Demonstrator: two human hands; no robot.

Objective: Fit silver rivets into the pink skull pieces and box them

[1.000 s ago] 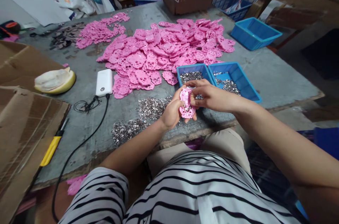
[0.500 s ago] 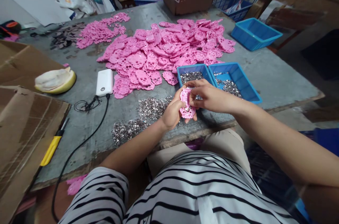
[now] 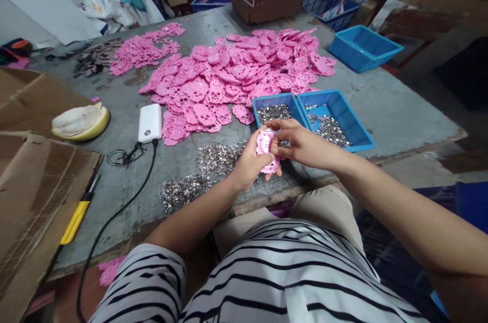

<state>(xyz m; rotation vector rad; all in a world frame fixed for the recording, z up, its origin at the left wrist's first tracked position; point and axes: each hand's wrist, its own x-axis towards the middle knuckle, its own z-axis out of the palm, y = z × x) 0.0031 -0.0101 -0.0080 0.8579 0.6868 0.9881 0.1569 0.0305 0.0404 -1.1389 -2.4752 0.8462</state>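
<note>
Grey desk (image 3: pixel 404 109) spreads below; above its near edge, the left grip (image 3: pixel 249 160) clamps a pink plate (image 3: pixel 266 144). The right grip (image 3: pixel 295 142) touches the plate's side, any pinch unclear. Should the left slacken, the plate could fall among metal pieces (image 3: pixel 217 158).

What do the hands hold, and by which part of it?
A pink piece: the left hand grips its left edge, thumb over its lower face; the right hand touches its right side.

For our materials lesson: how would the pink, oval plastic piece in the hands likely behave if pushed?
The pink, oval plastic piece is probably stiff, showing no sag in the left hand. Its flattish shape suggests sliding rather than rolling.
</note>
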